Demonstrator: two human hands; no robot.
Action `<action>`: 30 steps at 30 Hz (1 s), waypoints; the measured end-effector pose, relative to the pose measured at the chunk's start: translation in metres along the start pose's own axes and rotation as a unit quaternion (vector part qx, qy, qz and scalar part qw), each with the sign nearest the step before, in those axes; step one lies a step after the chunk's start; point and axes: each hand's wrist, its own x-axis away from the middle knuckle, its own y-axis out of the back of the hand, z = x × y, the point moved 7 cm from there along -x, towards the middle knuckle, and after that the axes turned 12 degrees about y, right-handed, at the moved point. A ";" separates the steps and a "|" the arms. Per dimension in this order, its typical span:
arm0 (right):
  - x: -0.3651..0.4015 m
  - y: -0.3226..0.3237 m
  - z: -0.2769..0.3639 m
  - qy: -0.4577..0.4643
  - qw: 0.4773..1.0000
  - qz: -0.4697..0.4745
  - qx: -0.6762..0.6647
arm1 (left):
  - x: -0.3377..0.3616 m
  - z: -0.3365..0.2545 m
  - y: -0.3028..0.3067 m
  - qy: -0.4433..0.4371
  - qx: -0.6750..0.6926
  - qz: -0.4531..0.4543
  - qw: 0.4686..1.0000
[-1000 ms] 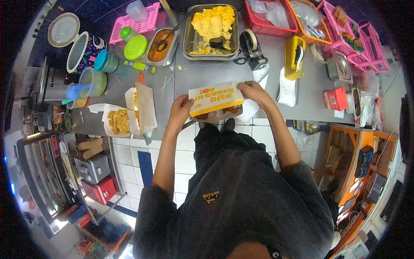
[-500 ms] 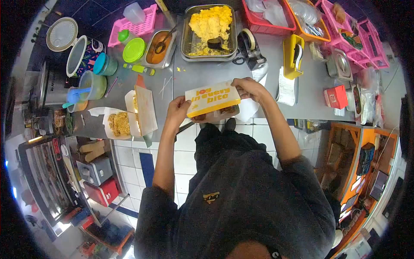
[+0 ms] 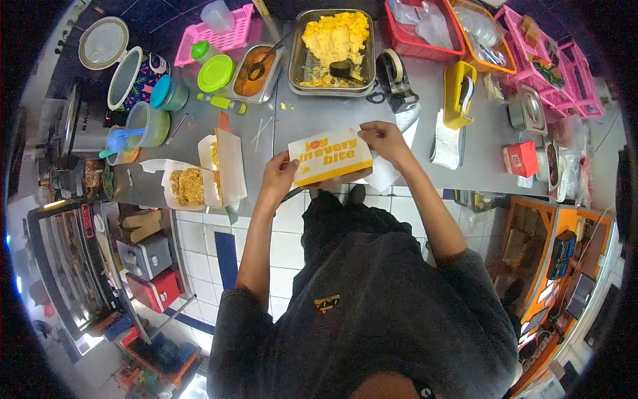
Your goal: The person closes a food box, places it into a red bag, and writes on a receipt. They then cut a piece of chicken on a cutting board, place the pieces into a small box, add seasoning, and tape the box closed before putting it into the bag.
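- The white-and-yellow rectangular cardboard box is held close to the near edge of the grey metal counter; taking the box as the dial's centre, twelve o'clock is straight away from the person.
- The left hand sits at eight o'clock, pinching the box's left end, thumb on the top face; from this hand the box lies towards two o'clock.
- The right hand is at about half past two, fingers bunched at the box's far right corner; I cannot tell whether they pinch the card. From here the box lies towards half past eight.
- The box's long axis runs from half past eight to half past two, slightly slanted; the print "Joy in every bite" reads upright from the person's side.
- Its top is smooth, flat card with orange-yellow lettering, a yellow band along the six o'clock edge; what shows beneath is too shaded to make out.
- At twelve o'clock stands a rectangular metal tray of soft, lumpy yellow egg.
- At half past eight is an open white cardboard box with stringy tan noodles.
- At half past one is a black plastic tape dispenser.
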 end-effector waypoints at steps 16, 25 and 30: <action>0.084 -0.002 0.041 0.171 0.933 -0.095 0.302 | 0.032 -0.038 -0.012 -0.299 -0.333 -0.165 0.879; 0.086 -0.017 0.020 0.171 0.965 -0.090 0.177 | 0.035 -0.074 -0.049 -0.356 -0.531 0.028 0.768; 0.082 -0.023 0.017 0.210 0.945 -0.126 0.215 | 0.031 -0.058 -0.056 -0.373 -0.548 -0.024 0.748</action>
